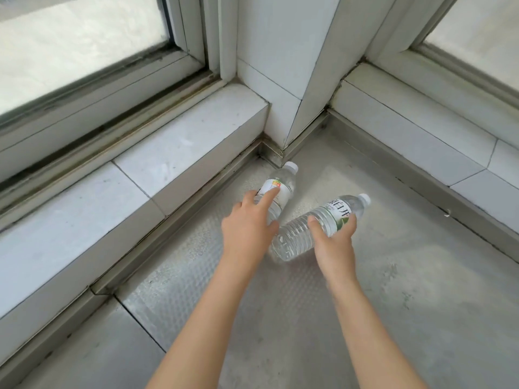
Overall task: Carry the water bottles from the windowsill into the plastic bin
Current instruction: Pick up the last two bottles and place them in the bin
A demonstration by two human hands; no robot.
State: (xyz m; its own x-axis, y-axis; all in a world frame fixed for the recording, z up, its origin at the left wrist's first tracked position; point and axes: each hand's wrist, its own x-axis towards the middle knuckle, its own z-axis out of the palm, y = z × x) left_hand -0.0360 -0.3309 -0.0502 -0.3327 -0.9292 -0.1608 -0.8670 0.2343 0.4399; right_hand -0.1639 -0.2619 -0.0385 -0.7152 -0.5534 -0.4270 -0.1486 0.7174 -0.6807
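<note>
I see a grey, textured sill surface [365, 276] running into a corner where a white tiled column [280, 80] stands between two window frames. A raised white tiled ledge [140, 178] runs along the left under the left window [70, 46], and a matching ledge [421, 130] runs along the right. Nothing lies between my hands and the bottles; the column base sits just beyond the farther cap.

Both containers are clear plastic water bottles with white caps, and both look filled with clear water.

The left bottle [283, 183] is close to the corner, its long axis running from near me up and away to the right, cap pointing toward the column base. My left hand [250, 228] is laid over its lower half, fingers spread around the label, forefinger stretched along it; I cannot tell whether it is lifted or resting on the surface.

The right bottle [317, 228] is tilted, cap pointing up and to the right, base down toward the left and close to the left hand's thumb. My right hand [334, 240] is wrapped around its middle at the green-and-white label, thumb on the near side, fingers curled over the far side.
</note>
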